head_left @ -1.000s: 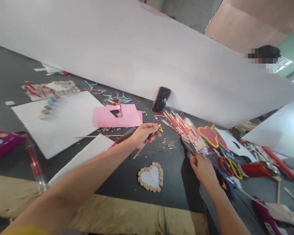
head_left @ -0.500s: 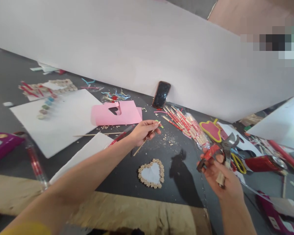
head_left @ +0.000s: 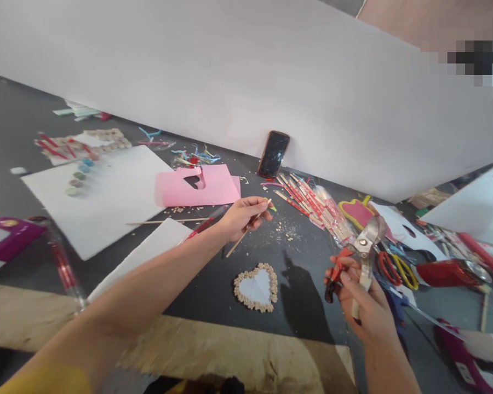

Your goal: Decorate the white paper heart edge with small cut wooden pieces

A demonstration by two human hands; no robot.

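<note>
Phone [head_left: 273, 154] against board [head_left: 230, 82] — sticks [head_left: 312, 203] to its R, heart [head_left: 256, 288] in front

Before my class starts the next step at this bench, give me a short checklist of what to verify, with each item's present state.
1. Left hand gripping the wooden stick: ok.
2. Right hand gripping the red-handled metal cutters: ok.
3. Cutter blades open or shut: cannot tell.
4. Grain border of the paper heart unbroken: ok.
5. Black tabletop free of loose crumbs: not ok.
</note>
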